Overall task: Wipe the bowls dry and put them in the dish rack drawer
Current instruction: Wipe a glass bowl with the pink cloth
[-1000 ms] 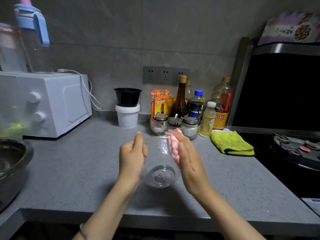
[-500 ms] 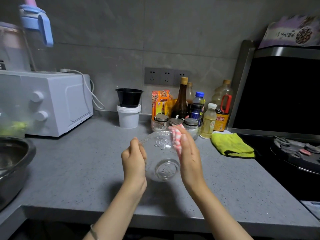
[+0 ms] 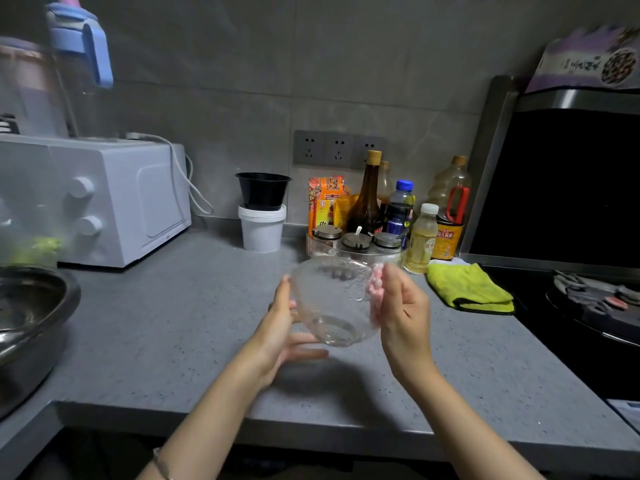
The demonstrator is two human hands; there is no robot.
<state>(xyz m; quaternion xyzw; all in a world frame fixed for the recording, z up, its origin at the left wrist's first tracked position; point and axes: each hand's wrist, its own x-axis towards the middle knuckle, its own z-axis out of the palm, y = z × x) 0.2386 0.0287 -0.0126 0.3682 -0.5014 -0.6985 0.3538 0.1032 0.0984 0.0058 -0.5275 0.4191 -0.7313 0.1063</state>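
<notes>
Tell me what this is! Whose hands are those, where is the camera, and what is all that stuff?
There is no machine here, just a person working in a kitchen. The camera sits on their head and looks down, so you see their arms as if they were yours. The left hand props up a see-through glass bowl with its fingers stretched out under it. The right hand holds a pink cloth against the bowl's side to dry it. Below is a grey counter. On it stand a white oven, a white tub with a black bowl on top, some sauce bottles and a folded yellow cloth. A big metal bowl sits at the far left, and a stove at the right.
</notes>
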